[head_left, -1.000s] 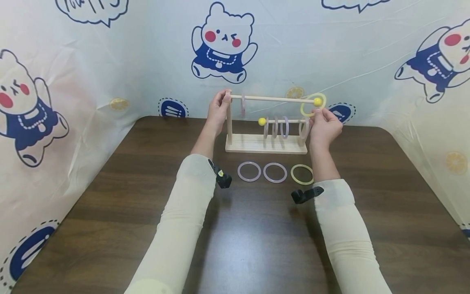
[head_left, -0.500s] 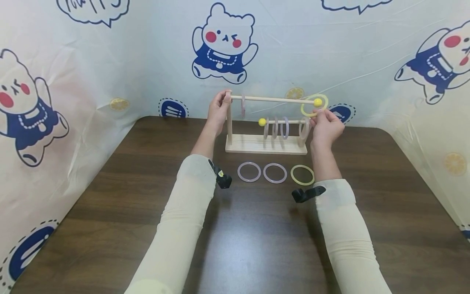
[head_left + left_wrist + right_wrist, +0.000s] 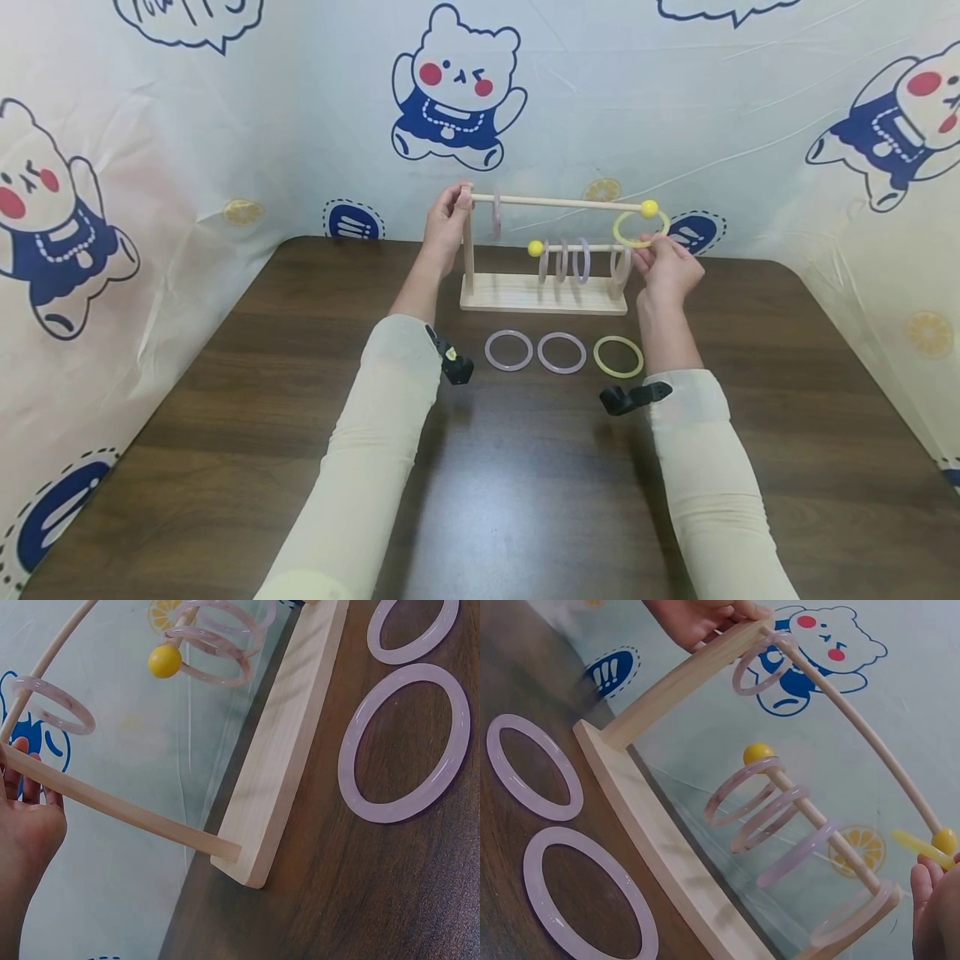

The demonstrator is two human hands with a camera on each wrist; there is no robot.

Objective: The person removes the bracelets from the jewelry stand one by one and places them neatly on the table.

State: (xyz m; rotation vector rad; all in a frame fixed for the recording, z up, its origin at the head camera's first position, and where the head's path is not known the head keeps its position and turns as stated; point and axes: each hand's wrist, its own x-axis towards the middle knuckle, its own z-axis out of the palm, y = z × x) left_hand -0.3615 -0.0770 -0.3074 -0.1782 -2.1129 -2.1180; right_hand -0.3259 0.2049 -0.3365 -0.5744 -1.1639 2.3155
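L hand (image 3: 446, 227) grips wooden stand (image 3: 543, 294) up top, partly hidden behind it; R hand (image 3: 671, 268) pinches yellow ring (image 3: 616, 229) right by rod-end ball (image 3: 649, 208), can't tell if threaded. Bubble writing (image 3: 174, 6) on backdrop (image 3: 322, 100) cut off, unreadable.

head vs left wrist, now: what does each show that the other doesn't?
Only head: the right hand, the yellow ring it pinches, a second yellow ring on the table, the yellow ball ending the upper rod.
Only left wrist: no extra object I can make out, just a closer look at the foot of the upright post.
Both: the left hand gripping that post, the wooden base, two purple rings on the table, the lower yellow ball.
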